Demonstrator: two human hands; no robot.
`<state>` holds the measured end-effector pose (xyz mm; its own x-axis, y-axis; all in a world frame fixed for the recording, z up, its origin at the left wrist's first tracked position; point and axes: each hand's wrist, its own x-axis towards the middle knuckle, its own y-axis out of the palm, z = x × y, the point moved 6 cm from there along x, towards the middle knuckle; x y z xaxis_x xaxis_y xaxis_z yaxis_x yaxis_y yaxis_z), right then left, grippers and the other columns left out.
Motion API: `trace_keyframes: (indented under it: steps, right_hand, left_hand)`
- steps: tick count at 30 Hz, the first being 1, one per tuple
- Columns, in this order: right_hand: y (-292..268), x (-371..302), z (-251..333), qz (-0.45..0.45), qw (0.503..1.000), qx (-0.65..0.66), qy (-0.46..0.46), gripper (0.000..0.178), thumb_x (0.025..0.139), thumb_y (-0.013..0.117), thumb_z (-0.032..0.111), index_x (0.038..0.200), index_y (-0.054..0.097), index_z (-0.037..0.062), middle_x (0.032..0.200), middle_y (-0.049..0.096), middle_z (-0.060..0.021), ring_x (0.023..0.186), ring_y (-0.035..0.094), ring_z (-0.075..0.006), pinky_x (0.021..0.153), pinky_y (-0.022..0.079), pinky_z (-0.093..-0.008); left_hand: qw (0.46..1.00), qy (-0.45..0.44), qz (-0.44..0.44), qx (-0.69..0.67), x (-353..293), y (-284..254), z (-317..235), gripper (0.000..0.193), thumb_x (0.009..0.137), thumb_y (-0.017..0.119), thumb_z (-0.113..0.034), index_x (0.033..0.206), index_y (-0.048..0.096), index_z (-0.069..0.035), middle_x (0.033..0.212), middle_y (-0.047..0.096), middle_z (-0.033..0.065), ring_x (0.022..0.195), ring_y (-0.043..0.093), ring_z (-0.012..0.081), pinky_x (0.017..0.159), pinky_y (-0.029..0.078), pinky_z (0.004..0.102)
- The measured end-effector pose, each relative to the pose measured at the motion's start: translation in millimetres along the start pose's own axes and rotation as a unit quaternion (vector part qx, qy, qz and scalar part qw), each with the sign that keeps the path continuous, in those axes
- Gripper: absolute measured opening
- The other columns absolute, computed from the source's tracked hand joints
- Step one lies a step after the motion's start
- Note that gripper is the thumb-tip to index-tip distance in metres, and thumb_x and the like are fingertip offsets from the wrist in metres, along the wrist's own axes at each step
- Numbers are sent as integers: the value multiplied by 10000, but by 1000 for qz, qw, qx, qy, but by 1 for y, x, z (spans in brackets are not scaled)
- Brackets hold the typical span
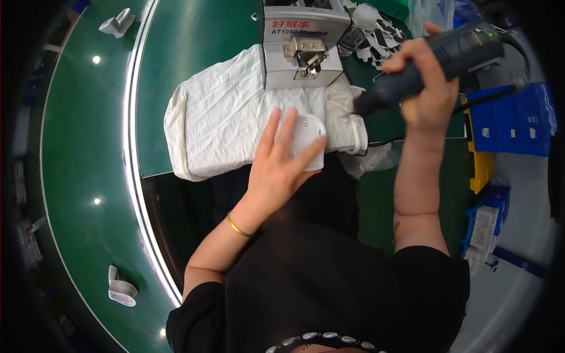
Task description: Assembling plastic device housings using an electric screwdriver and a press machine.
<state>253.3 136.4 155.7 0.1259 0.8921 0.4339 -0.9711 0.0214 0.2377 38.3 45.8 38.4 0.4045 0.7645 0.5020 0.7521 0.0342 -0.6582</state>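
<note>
Green tabletop is spreading beneath a wrinkled white cloth pad, and a grey machine is standing at 12 o'clock. Near the centre, a white shell-like part is resting over the pad's near edge, partly hidden by the left hand. That hand's grip is fanning out loosely, its fingers lying along and across the part; whether it is pinching or merely steadying, I cannot tell. Toward 2 o'clock, the right hand is wrapping a firm grip around the body of a dark power driver, whose nose is pointing toward 8 o'clock.

Judging by its look, the part is probably being light, stiff and rather slick, so its outer rim is offering the best hold; the driver is likely feeling heavier, its thick barrel suiting a full-hand wrap.
</note>
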Motion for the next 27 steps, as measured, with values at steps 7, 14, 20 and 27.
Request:
trace_keyframes:
  steps: [7,14,20,27]
  right_hand:
    - [-255,7,-54,-288,909,-207,219,322,753,840,38,941,580,21,673,612,-87,536,618,-206,500,525,-332]
    - [-329,3,-109,-282,874,-320,234,231,719,748,82,906,649,-10,781,625,-61,681,606,-195,619,462,-329]
    - [-328,20,-124,-214,876,-376,214,358,781,700,160,1082,677,-32,957,691,-87,836,633,-196,763,491,-339]
    - [-340,20,-139,-245,915,-291,132,561,894,765,234,1325,559,-61,1257,636,-162,1076,619,-219,926,480,-320]
  left_hand:
    - [979,132,135,79,17,-21,-21,351,782,630,-63,1108,698,-176,1458,510,110,1347,475,340,1088,444,470]
    - [983,38,162,81,22,-60,10,420,706,690,44,1100,639,-93,1392,560,138,1221,586,355,950,551,396]
    - [980,-177,-93,-20,6,-127,90,517,700,709,108,1167,547,-44,1289,599,119,983,661,188,816,546,298]
    - [819,-416,-393,39,-59,-241,278,447,839,794,-247,1150,577,-10,1093,671,159,996,660,219,865,522,330]
